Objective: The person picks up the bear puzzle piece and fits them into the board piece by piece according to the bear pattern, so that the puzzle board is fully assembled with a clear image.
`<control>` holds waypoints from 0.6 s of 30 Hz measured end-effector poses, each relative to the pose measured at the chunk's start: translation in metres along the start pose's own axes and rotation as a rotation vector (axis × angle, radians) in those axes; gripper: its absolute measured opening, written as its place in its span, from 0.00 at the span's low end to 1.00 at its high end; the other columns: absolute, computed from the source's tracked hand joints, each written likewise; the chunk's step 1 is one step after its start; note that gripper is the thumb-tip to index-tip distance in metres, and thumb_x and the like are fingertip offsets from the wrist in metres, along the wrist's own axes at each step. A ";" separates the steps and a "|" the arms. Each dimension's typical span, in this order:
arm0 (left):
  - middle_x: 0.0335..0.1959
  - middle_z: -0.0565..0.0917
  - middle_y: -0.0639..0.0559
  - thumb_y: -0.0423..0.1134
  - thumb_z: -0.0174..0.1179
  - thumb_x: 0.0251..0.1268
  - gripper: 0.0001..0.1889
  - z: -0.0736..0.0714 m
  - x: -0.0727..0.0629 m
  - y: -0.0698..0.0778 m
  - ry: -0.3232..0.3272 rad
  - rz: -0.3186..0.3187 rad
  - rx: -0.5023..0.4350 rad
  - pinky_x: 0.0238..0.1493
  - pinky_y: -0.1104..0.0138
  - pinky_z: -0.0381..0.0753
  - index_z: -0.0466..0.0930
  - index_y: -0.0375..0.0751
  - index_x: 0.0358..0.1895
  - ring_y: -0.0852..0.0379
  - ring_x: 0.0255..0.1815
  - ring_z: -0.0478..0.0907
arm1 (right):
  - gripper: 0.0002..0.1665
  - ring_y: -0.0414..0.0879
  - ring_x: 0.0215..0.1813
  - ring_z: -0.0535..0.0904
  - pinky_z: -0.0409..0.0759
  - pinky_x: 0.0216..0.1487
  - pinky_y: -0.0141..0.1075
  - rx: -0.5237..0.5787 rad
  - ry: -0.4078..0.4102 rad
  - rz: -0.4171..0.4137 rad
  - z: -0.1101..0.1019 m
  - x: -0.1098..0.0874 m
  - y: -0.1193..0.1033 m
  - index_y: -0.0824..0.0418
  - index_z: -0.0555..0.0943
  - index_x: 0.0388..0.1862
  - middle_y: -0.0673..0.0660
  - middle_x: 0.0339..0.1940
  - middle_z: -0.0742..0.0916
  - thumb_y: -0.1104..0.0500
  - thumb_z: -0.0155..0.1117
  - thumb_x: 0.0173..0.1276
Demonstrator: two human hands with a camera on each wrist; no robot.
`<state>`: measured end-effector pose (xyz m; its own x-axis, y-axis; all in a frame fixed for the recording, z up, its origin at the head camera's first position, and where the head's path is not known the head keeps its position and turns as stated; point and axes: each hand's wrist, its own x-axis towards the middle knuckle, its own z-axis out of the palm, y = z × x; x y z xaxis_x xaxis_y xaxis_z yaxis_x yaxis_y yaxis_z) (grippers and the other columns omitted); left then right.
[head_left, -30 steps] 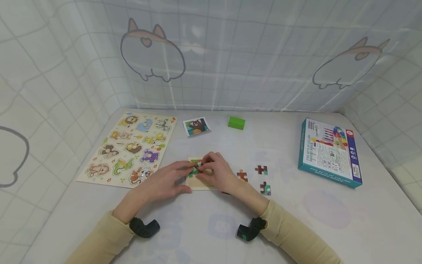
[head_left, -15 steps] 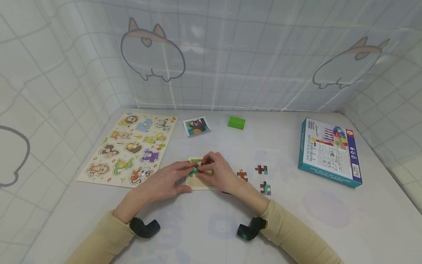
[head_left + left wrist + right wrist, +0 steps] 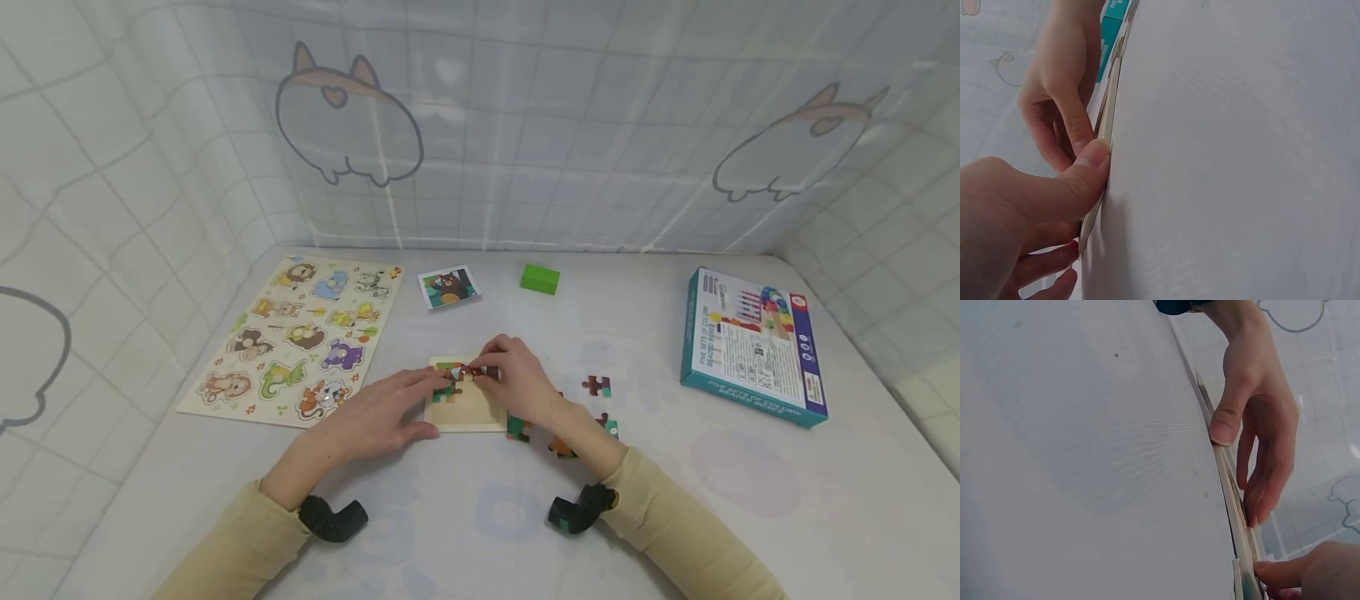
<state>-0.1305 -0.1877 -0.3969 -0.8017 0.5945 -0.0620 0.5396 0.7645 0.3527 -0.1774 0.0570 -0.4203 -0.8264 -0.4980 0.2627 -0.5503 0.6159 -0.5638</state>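
A small wooden puzzle tray [image 3: 468, 417] lies mid-table with brown and green jigsaw pieces [image 3: 448, 392] along its upper left. My left hand [image 3: 382, 412] holds the tray at its left side, the thumb against the front edge and the fingertips over the upper-left pieces. That thumb [image 3: 1088, 165] presses on the wooden rim in the left wrist view. At the tray's upper right, my right hand [image 3: 522, 382] pinches a brown jigsaw piece [image 3: 491, 372], partly hidden by the fingers. In the right wrist view my right hand [image 3: 1316, 569] is low at the tray's side.
Loose jigsaw pieces lie right of the tray, among them a brown one [image 3: 597, 385] and a green one [image 3: 517, 428]. Behind are a bear picture card [image 3: 448, 287] and a green block [image 3: 540, 279]. An animal peg board [image 3: 300, 333] is left, a boxed toy [image 3: 753, 346] right.
My right hand has shifted right and slightly away, uncovering more of the tray and its upper pieces. Loose pieces beside the forearm now show more. My left hand stays nearly still.
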 end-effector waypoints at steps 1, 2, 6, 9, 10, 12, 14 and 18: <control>0.74 0.69 0.44 0.57 0.63 0.66 0.34 0.000 0.000 0.000 -0.002 0.012 0.006 0.71 0.47 0.70 0.70 0.50 0.72 0.43 0.75 0.65 | 0.08 0.50 0.44 0.74 0.76 0.43 0.38 0.006 0.002 -0.001 -0.001 0.000 0.000 0.60 0.90 0.44 0.56 0.45 0.83 0.63 0.71 0.66; 0.74 0.68 0.45 0.57 0.63 0.66 0.33 0.000 0.000 0.000 -0.003 0.024 0.010 0.71 0.47 0.70 0.71 0.51 0.72 0.43 0.75 0.64 | 0.08 0.50 0.44 0.74 0.76 0.42 0.38 0.013 0.002 -0.002 -0.001 0.000 0.000 0.60 0.90 0.44 0.56 0.45 0.83 0.63 0.71 0.66; 0.74 0.68 0.47 0.54 0.63 0.67 0.30 0.001 0.001 0.000 0.003 0.077 0.026 0.70 0.49 0.72 0.74 0.51 0.70 0.45 0.76 0.63 | 0.08 0.49 0.43 0.74 0.76 0.41 0.37 0.029 0.007 -0.012 -0.002 0.000 0.001 0.60 0.89 0.43 0.56 0.45 0.83 0.63 0.70 0.66; 0.74 0.68 0.50 0.52 0.64 0.67 0.31 0.002 0.002 0.000 0.004 0.113 0.028 0.70 0.52 0.72 0.73 0.47 0.71 0.48 0.76 0.63 | 0.08 0.49 0.43 0.74 0.76 0.41 0.36 0.027 0.006 -0.013 -0.003 0.000 0.000 0.60 0.89 0.44 0.56 0.45 0.83 0.63 0.70 0.67; 0.74 0.68 0.51 0.51 0.64 0.67 0.31 0.002 0.002 0.000 0.003 0.122 0.027 0.70 0.52 0.72 0.72 0.46 0.71 0.49 0.76 0.63 | 0.08 0.49 0.44 0.74 0.76 0.41 0.36 0.024 0.006 -0.015 -0.003 0.000 0.000 0.60 0.89 0.44 0.56 0.45 0.83 0.63 0.70 0.67; 0.75 0.68 0.52 0.50 0.63 0.68 0.31 0.002 0.002 0.000 -0.002 0.130 0.028 0.71 0.52 0.71 0.71 0.45 0.72 0.49 0.76 0.63 | 0.08 0.49 0.44 0.74 0.76 0.41 0.36 0.020 0.003 -0.013 -0.003 0.000 0.000 0.60 0.89 0.44 0.56 0.45 0.83 0.63 0.70 0.67; 0.75 0.69 0.52 0.50 0.63 0.68 0.31 0.002 0.002 0.001 -0.006 0.126 0.025 0.71 0.51 0.70 0.71 0.45 0.72 0.48 0.76 0.64 | 0.09 0.49 0.44 0.74 0.75 0.41 0.36 0.018 0.002 -0.010 -0.003 0.000 0.000 0.60 0.89 0.45 0.56 0.45 0.83 0.63 0.70 0.67; 0.75 0.69 0.52 0.49 0.63 0.68 0.30 0.002 0.002 0.001 -0.020 0.118 0.014 0.72 0.50 0.69 0.72 0.47 0.71 0.48 0.76 0.64 | 0.09 0.49 0.44 0.74 0.75 0.41 0.36 0.020 -0.004 0.002 -0.002 0.000 0.000 0.61 0.89 0.45 0.56 0.46 0.83 0.63 0.70 0.67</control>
<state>-0.1314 -0.1856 -0.3982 -0.7274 0.6851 -0.0392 0.6336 0.6924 0.3453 -0.1774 0.0581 -0.4183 -0.8271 -0.4990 0.2588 -0.5462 0.6048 -0.5796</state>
